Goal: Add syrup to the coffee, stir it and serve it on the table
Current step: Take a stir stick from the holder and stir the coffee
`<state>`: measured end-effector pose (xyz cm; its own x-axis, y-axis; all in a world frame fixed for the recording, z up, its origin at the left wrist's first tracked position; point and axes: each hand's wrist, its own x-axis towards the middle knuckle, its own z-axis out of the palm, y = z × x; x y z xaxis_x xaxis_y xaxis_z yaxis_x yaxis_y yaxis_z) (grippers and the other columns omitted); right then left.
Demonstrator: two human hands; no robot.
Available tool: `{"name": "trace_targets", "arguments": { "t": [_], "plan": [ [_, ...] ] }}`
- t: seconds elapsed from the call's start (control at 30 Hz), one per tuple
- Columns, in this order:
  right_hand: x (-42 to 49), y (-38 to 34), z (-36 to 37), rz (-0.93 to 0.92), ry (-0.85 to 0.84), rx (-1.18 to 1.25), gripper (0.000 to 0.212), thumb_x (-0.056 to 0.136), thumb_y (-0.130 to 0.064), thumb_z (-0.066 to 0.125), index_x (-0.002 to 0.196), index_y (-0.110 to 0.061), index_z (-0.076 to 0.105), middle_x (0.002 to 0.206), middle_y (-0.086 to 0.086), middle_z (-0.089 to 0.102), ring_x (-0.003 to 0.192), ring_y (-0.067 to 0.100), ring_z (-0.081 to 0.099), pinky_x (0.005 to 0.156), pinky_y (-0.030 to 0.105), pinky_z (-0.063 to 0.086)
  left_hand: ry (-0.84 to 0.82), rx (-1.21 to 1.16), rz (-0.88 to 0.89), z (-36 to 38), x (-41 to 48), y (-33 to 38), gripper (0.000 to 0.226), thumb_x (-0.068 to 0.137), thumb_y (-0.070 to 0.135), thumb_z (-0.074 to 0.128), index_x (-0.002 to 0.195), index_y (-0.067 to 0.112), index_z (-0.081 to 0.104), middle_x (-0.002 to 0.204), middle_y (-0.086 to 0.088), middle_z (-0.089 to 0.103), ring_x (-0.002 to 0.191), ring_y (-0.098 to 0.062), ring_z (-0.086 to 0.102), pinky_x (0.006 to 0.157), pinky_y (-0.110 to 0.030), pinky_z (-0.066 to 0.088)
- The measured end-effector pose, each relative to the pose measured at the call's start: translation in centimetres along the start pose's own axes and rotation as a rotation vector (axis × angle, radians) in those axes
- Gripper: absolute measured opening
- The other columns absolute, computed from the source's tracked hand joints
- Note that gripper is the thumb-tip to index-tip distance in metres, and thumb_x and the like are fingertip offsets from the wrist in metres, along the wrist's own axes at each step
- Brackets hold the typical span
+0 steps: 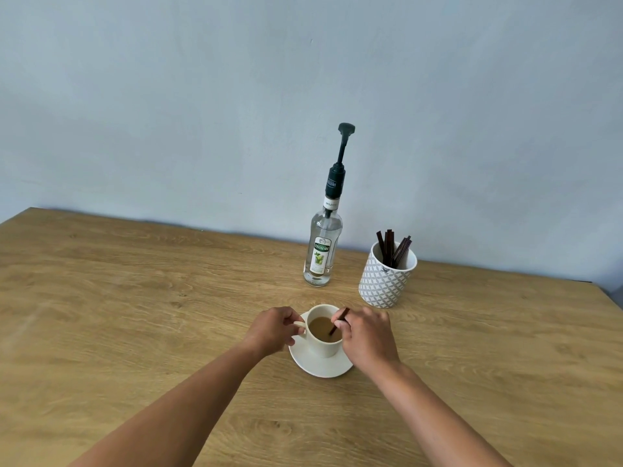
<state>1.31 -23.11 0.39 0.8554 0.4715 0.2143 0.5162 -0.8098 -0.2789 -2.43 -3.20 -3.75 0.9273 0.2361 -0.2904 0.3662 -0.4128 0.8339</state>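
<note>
A white cup (324,345) of light brown coffee (323,328) stands on a white saucer (317,365) in the middle of the wooden table. My left hand (271,332) pinches the cup's handle on its left side. My right hand (365,335) holds a dark brown stir stick (338,321) whose lower end dips into the coffee. A clear syrup bottle (323,246) with a black pump top stands upright behind the cup.
A white patterned holder (386,281) with several dark stir sticks stands right of the bottle. The wooden table (135,298) runs to a pale blue wall at the back, and its right edge shows at the far right.
</note>
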Motion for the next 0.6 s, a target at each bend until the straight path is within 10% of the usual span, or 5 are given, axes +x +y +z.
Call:
{"name": "trace_targets", "arguments": {
  "t": [0.6],
  "plan": [
    [-0.37, -0.59, 0.35, -0.017, -0.069, 0.072, 0.019, 0.098, -0.031, 0.05, 0.105, -0.036, 0.067, 0.102, -0.013, 0.071, 0.103, 0.01, 0.055, 0.09, 0.034, 0.031, -0.005, 0.034, 0.008, -0.02, 0.27, -0.14, 0.01, 0.087, 0.019, 0.072, 0.096, 0.019, 0.069, 0.095, -0.002, 0.073, 0.08, -0.019, 0.075, 0.055, -0.029, 0.055]
  ]
}}
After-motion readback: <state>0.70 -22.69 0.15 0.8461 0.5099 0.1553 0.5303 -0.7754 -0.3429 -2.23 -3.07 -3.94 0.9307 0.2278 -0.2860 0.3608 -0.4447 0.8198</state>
